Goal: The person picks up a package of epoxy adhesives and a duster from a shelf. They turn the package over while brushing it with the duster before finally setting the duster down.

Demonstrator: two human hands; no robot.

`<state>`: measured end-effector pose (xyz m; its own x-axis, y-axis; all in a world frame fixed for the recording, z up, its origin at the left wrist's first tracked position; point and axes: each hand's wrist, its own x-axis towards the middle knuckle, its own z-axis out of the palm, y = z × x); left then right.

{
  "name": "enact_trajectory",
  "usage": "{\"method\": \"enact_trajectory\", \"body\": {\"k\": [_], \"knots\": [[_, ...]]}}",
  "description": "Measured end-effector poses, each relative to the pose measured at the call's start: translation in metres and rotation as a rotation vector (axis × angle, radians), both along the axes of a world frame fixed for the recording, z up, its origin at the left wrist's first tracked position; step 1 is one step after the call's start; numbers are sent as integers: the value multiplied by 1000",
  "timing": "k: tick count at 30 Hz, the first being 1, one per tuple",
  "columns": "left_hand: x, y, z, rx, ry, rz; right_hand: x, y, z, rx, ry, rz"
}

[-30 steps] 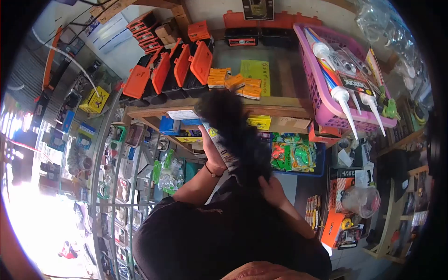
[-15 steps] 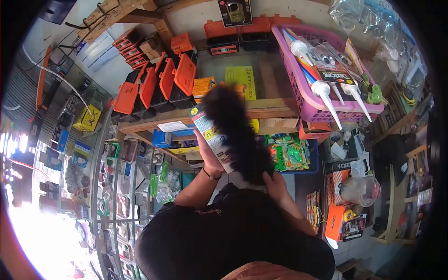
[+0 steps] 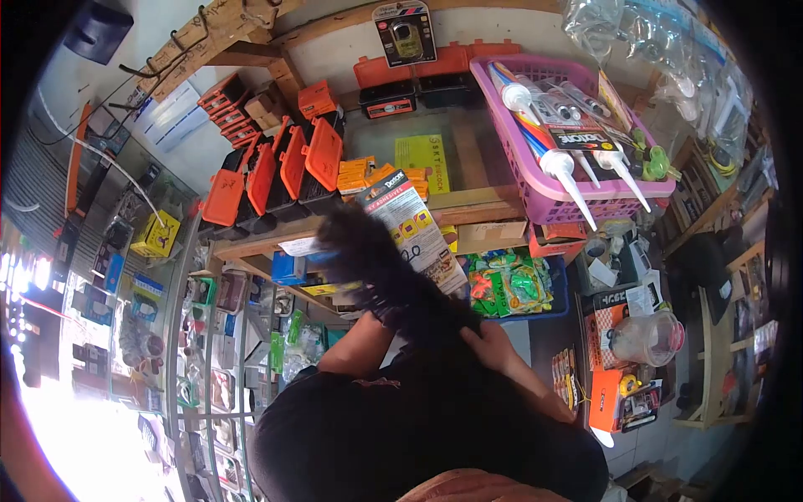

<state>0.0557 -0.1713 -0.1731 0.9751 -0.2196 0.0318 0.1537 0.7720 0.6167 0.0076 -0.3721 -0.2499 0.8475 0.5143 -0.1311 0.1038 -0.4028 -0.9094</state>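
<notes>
A black, fluffy duster (image 3: 376,259) slants across the middle of the view, blurred along its head. My right hand (image 3: 492,345) is closed round its lower end, where the handle is hidden. Behind the duster, a printed adhesive pack (image 3: 422,238) is held up in front of the shelf edge, its text side facing me. My left hand (image 3: 372,325) is mostly covered by the duster; only the wrist side and forearm show below the pack, which it supports.
Orange-lidded black boxes (image 3: 322,155) stand open on the shelf, beside small orange boxes and a yellow box (image 3: 428,159). A pink basket (image 3: 577,209) of sealant tubes sits to the right. Below it is a blue tray (image 3: 562,289) of green packets. Glass shelving (image 3: 171,335) lines the left.
The duster's head has swung left and down. The adhesive pack has moved right and turned, so more of its printed side shows. The duster now covers my left hand.
</notes>
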Motion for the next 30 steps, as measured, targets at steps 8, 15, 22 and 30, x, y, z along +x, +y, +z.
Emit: {"method": "enact_trajectory", "body": {"k": [8, 15, 22, 30], "knots": [[11, 5, -18, -191, -191, -122, 4, 4, -9, 53, 52, -44], [11, 14, -25, -206, -265, 207, 9, 10, -9, 80, 155, -330], [6, 21, -16, -465, -199, 181, 12, 13, 17, 154, 254, -267], [12, 20, -3, -460, -339, 111, 18, 15, 36, 382, 571, -265]]}}
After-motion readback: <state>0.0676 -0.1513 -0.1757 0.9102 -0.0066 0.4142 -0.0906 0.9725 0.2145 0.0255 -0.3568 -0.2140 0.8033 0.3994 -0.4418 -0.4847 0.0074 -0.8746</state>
